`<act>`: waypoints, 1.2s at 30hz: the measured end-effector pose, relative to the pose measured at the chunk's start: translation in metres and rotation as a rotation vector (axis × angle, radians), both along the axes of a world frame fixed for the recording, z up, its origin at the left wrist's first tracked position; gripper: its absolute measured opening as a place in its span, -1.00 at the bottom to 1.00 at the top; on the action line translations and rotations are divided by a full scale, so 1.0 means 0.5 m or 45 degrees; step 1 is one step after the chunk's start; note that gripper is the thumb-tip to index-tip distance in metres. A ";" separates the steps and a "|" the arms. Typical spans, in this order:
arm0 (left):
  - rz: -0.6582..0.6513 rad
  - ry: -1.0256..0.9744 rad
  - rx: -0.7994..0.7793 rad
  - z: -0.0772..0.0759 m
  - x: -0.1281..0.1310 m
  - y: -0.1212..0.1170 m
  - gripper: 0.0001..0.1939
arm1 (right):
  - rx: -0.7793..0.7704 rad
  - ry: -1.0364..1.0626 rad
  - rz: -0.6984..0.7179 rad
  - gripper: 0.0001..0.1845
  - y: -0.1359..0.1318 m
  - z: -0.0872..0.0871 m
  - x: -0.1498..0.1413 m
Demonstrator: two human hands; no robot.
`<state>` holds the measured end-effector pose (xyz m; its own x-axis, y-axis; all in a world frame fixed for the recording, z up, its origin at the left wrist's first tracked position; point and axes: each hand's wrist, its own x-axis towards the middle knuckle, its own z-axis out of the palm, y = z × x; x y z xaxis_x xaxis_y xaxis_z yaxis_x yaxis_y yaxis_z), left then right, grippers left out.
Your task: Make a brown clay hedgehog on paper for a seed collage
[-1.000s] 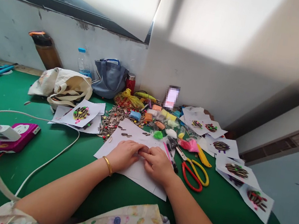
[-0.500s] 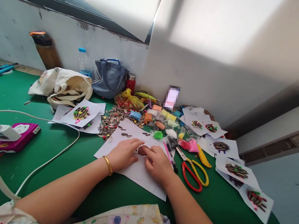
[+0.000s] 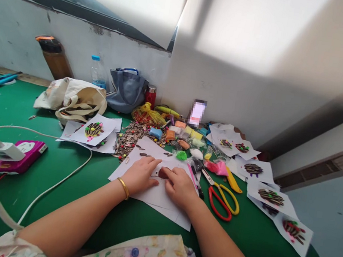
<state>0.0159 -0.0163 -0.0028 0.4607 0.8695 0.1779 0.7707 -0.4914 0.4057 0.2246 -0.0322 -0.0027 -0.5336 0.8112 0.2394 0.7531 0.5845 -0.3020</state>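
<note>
Touching brown clay (image 3: 163, 173), right hand (image 3: 180, 187), left hand (image 3: 140, 176) beside (on paper (image 3: 147, 196))

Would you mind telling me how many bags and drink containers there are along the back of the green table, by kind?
Fabric tote bags: 2 (cream canvas tote bag, grey-blue tote bag)
Plastic bags: 1 (yellow plastic bag)
Drink containers: 3 (clear water bottle, red flask, brown tumbler)
Total: 6

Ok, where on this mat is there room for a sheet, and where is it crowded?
Bare mat lies between the white cable and the paper, and in front of the scissors. Behind the paper, seeds and clay packets crowd it.
</note>
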 end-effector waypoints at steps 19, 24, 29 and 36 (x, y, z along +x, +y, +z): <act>0.010 0.037 -0.007 0.001 0.001 0.000 -0.26 | -0.106 -0.068 0.029 -0.70 0.028 0.012 0.002; 0.004 0.049 0.019 0.001 0.000 -0.001 -0.27 | -0.102 -0.051 -0.010 -0.67 0.028 0.005 -0.003; 0.001 0.050 0.018 0.007 0.000 -0.003 -0.27 | -0.144 -0.008 -0.044 -0.68 0.028 0.008 0.000; -0.001 0.052 0.024 0.007 0.003 -0.004 -0.27 | -0.138 0.011 -0.065 -0.68 0.032 -0.002 -0.002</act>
<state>0.0173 -0.0182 0.0009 0.4690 0.8657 0.1749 0.7860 -0.4994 0.3645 0.2234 -0.0161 -0.0036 -0.4895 0.8584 0.1534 0.7780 0.5094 -0.3678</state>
